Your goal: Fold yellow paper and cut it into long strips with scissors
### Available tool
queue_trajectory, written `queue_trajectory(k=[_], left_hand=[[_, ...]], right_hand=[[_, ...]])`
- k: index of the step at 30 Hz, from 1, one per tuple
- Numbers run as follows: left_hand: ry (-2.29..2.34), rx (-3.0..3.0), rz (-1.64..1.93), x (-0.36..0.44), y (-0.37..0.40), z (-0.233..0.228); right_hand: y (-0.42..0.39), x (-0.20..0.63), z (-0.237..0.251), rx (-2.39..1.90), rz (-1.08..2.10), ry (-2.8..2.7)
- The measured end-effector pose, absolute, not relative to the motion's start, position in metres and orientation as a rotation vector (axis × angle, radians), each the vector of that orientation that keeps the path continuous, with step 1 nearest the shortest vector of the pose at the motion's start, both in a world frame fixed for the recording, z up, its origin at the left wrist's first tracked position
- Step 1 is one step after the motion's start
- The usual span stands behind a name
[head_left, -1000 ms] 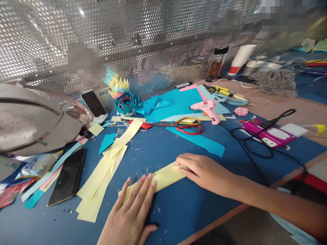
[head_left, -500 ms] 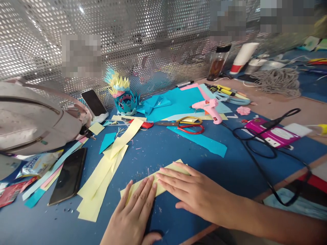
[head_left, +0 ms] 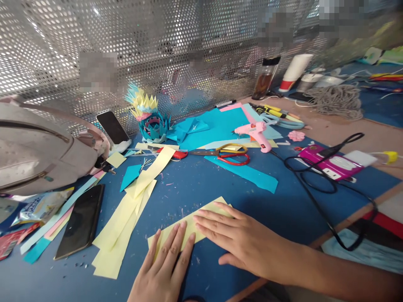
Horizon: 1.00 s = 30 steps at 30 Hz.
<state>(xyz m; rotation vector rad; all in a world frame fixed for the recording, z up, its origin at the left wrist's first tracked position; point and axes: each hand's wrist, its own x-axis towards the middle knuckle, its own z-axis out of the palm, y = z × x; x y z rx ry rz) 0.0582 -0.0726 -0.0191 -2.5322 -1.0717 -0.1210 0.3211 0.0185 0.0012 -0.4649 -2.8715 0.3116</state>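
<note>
A pale yellow paper strip (head_left: 189, 219) lies at a slant on the blue tabletop near me. My left hand (head_left: 165, 260) rests on its left end, fingers spread and stretched out; its thumb is mostly hidden. On the right end lies my right hand (head_left: 234, 235), palm down with straight fingers. More yellow paper strips (head_left: 121, 235) overlap in a pile to the left. Beyond the hands are a blue paper strip (head_left: 252, 174), scissors (head_left: 231, 154) with yellow and red handles, and a red-handled cutter (head_left: 176, 153).
At the right, a pink glue gun (head_left: 260, 135) has a black cable running to a purple power strip (head_left: 330, 161). A folded-paper piece (head_left: 153, 123) stands by the perforated metal screen. To the left are a dark phone (head_left: 82, 220), a pale backpack (head_left: 44, 147) and a propped phone (head_left: 113, 126).
My left hand's fingers have spread a little and its thumb has tucked out of sight. The right hand stays about where it was on the yellow strip. The view has shifted slightly.
</note>
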Motion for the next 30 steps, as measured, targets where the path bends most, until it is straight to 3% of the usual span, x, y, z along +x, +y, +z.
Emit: queue_trajectory(k=[17,30], left_hand=[[-1.259,-2.465,-0.4,0.071,-0.09,-0.04],[-1.259,-2.453,-0.342,0.071,-0.092,-0.042]], right_hand=[[0.017,0.317,0.004,-0.499,0.402,-2.947],[0.012,0.305,0.012,-0.426,0.571,-2.915]])
